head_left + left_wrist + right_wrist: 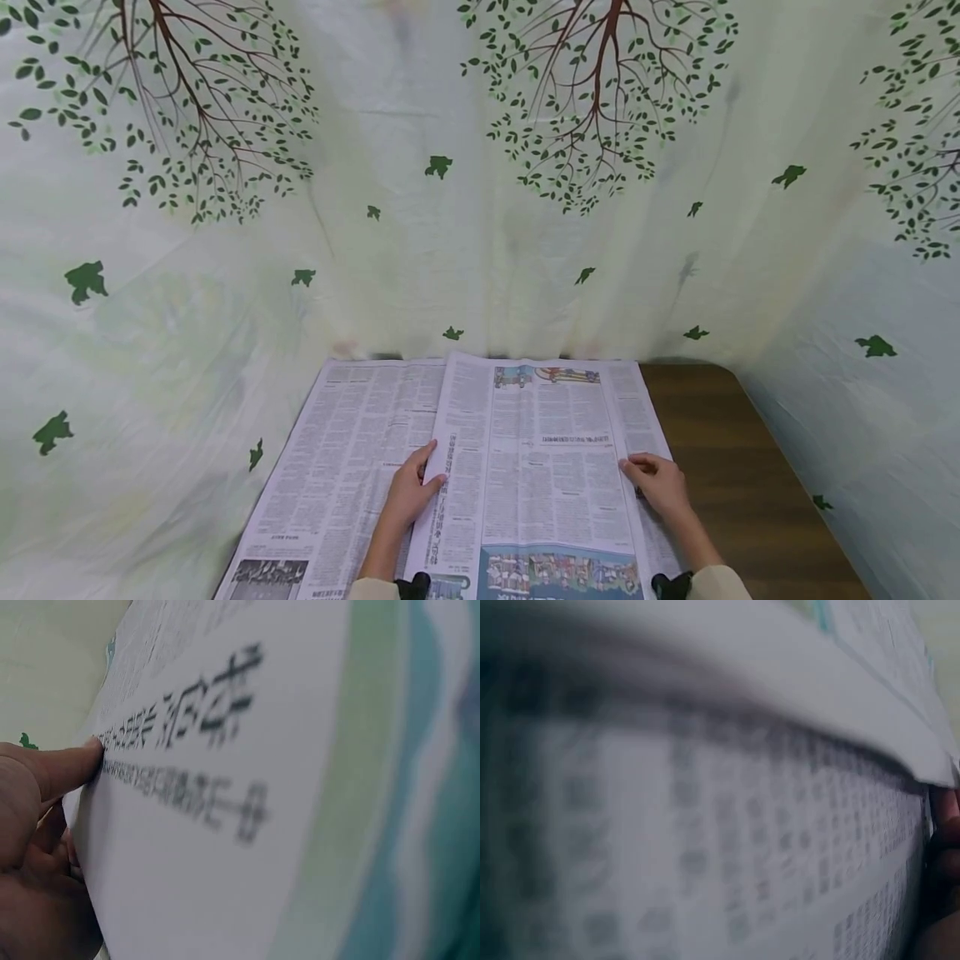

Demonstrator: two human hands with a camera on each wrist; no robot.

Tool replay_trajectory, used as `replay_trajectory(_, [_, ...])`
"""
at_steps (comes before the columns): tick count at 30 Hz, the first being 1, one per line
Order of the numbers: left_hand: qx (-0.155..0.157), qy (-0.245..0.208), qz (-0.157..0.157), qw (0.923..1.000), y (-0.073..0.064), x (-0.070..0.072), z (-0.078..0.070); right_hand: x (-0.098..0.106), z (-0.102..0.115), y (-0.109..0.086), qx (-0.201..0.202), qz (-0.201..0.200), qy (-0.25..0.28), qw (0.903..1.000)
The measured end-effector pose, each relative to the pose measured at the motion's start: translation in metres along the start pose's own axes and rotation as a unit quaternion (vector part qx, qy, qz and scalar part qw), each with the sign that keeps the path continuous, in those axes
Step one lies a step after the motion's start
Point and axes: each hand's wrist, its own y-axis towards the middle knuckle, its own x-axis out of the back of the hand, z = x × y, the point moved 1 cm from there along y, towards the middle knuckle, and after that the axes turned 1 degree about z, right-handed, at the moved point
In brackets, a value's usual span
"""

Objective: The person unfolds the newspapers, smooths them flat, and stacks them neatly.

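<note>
A newspaper sheet (551, 492) with a coloured picture strip lies over another spread-out newspaper (322, 467). At the upper sheet's left edge, my left hand (407, 493) pinches the paper. In the left wrist view the thumb (67, 766) presses on the printed face and the other fingers are behind the sheet, which stands tilted. My right hand (662, 485) pinches the upper sheet's right edge, above the printed page beneath. The right wrist view shows that edge lifted over the lower page, with the fingers (946, 851) partly cut off at the frame's side.
Brown wooden tabletop (738, 467) shows to the right of the newspapers. Behind the table hangs a pale cloth (510, 275) printed with trees and leaves, which also covers both sides. Dark bands (670, 586) circle both wrists beside light sleeves (717, 583).
</note>
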Motion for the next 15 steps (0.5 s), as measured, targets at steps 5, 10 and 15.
replay_trajectory(5, [0.012,0.025,-0.022,0.9994,0.001,-0.004,0.0,0.0,0.0,-0.006,0.033,0.008,0.011,0.9994])
replay_trajectory(10, [0.035,0.023,-0.032,0.9986,0.0,-0.006,-0.004,0.0,0.002,-0.02,0.039,0.025,0.008,0.9989])
replay_trajectory(15, [0.037,0.033,-0.037,0.9981,-0.001,-0.005,-0.006,0.004,0.003,-0.039,0.01,0.035,0.006,0.9993])
